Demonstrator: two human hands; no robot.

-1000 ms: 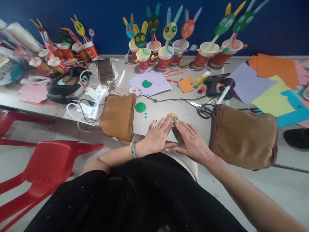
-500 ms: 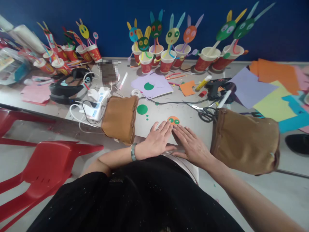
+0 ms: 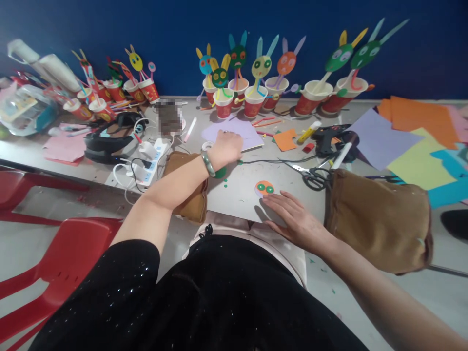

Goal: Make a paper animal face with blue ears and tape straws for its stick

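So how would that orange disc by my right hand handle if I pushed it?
The orange disc looks like thin paper, so probably light and bendy. Lying flat, it should slide, not roll; its low edge may resist pinching.

The person is wearing a loose black cloth top (image 3: 204, 297), and small white glittering specks are showing across it, gathering most thickly on its short black cloth left sleeve (image 3: 133, 265), which is ending in a plain, even edge. A smooth, rounded, grey-green bangle (image 3: 208, 163) is circling the base of the left hand (image 3: 227, 146) and catching pale highlights along its curve; a small, pale ring (image 3: 224, 131) is showing faintly on a finger. Beyond the front of the top, pale cream cloth bottoms (image 3: 288, 258) are showing, and a thin black looped cord (image 3: 207, 231) is lying over them. The right forearm (image 3: 369, 275) is showing bare up to the right hand (image 3: 292, 220)
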